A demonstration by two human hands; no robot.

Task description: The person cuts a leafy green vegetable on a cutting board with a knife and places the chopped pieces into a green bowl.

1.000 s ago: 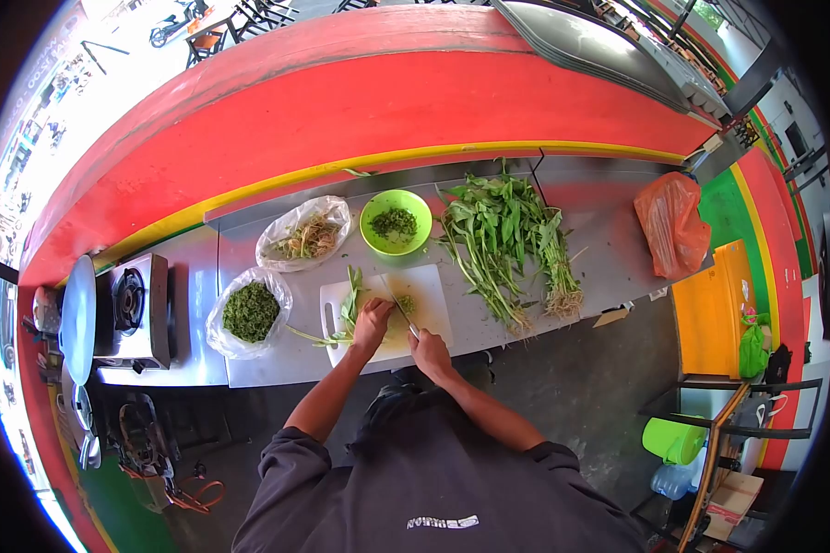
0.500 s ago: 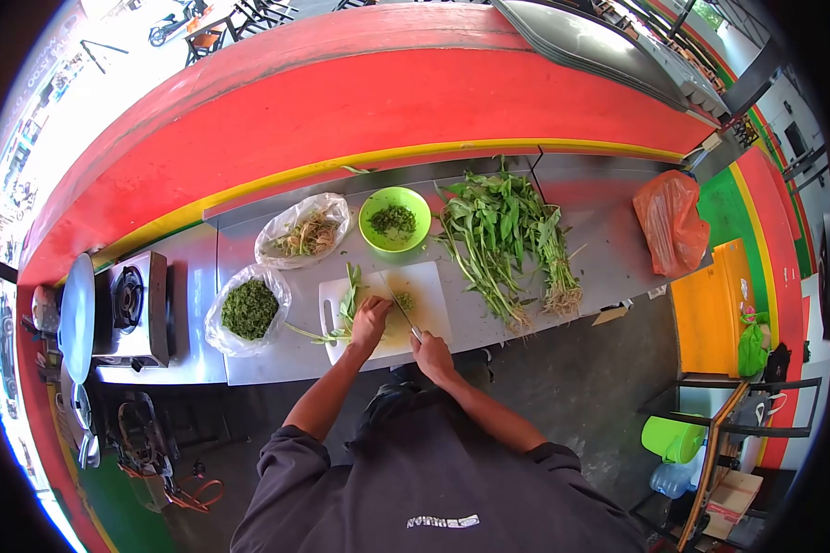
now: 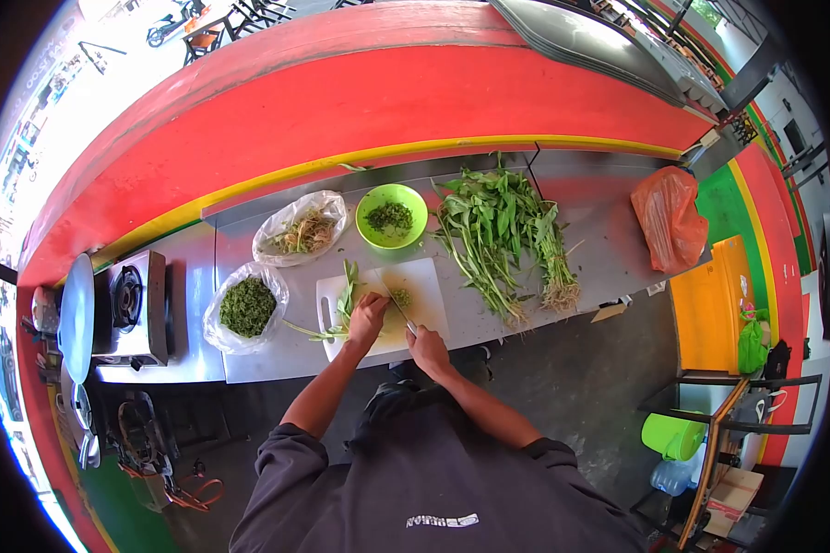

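On the white cutting board (image 3: 424, 281), my left hand (image 3: 369, 315) is closed around leafy green stems (image 3: 345, 300), whose leaves stick out to its left. My right hand (image 3: 426, 350) grips the handle of a knife (image 3: 398, 307), and the blade lies just right of my left fingers. Small chopped green pieces (image 3: 402, 297) rest beside the blade. Behind the board stands a lime-green bowl (image 3: 417, 227) with chopped greens inside. A large bunch of leafy greens (image 3: 498, 221), roots still on, lies to the right of the board.
Left of the board are a plastic bag of finely chopped greens (image 3: 247, 309) and a bag of root ends (image 3: 306, 235). A gas stove (image 3: 131, 297) stands further left. An orange plastic bag (image 3: 669, 219) sits at the counter's right end. A red wall (image 3: 341, 120) rises behind.
The whole view has shifted slightly, moving the counter a few pixels left. Both hands keep nearly the same place over the board, with the knife still beside the left fingers.
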